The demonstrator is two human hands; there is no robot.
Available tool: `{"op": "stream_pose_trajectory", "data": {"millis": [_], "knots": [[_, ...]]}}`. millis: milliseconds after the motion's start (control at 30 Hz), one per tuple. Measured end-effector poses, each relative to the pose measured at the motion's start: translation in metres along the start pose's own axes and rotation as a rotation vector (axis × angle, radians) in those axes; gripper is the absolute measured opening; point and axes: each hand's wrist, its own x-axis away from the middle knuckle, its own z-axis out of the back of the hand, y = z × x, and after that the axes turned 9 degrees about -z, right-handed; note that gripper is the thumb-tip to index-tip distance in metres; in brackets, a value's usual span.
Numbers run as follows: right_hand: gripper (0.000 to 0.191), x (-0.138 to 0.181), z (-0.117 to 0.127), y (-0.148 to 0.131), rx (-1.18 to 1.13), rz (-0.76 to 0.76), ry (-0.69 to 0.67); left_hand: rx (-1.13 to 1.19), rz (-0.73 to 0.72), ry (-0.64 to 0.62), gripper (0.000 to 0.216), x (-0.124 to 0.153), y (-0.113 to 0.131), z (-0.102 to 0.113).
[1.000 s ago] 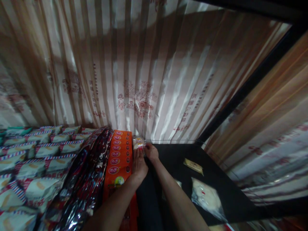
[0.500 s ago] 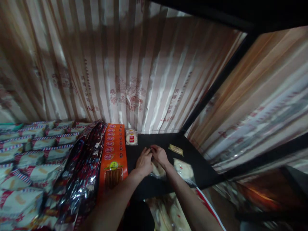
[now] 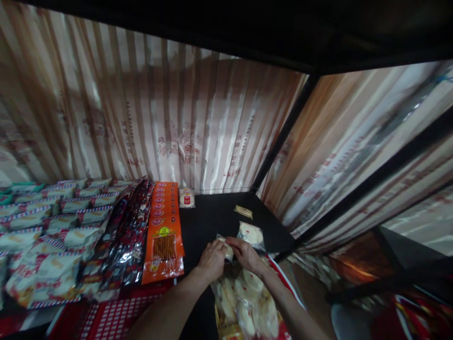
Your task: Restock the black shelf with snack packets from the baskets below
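Your left hand [image 3: 211,259] and right hand [image 3: 247,254] have drawn back from the far wafer packet [image 3: 186,198] (upper centre) and now pinch a small clear packet [image 3: 227,249] together, lower centre, above the big wafer bag [image 3: 244,302].

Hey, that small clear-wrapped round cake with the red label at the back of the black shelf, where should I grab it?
Judging by its pose, pinch the small clear-wrapped round cake by its near edge, coming from the front: it lies flat, the striped curtain is close behind and the orange snack packs crowd its left.
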Motion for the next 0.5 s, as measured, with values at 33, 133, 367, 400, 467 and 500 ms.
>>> {"op": "stream_pose_trajectory", "data": {"millis": [33,133,367,400,467,500], "knots": [[0.039,0.002,0.003,0.001,-0.012,-0.009,-0.004,0.021,0.008,0.020,0.049,0.000,0.000,0.004],[0.047,0.004,0.011,0.001,-0.067,-0.059,-0.024,0.111,0.048,0.102,0.040,-0.004,0.000,0.016],[0.039,-0.014,0.018,-0.020,-0.307,-0.122,-0.055,0.550,0.352,0.315,0.024,-0.023,-0.013,0.028],[0.039,-0.018,0.017,-0.023,-0.357,-0.147,-0.059,0.576,0.387,0.332,0.024,-0.025,-0.017,0.028],[0.039,-0.027,0.014,-0.029,-0.460,-0.189,-0.057,0.633,0.451,0.368,0.026,-0.028,-0.023,0.029],[0.039,-0.031,0.013,-0.032,-0.504,-0.202,-0.060,0.673,0.485,0.387,0.025,-0.029,-0.026,0.030]]}}
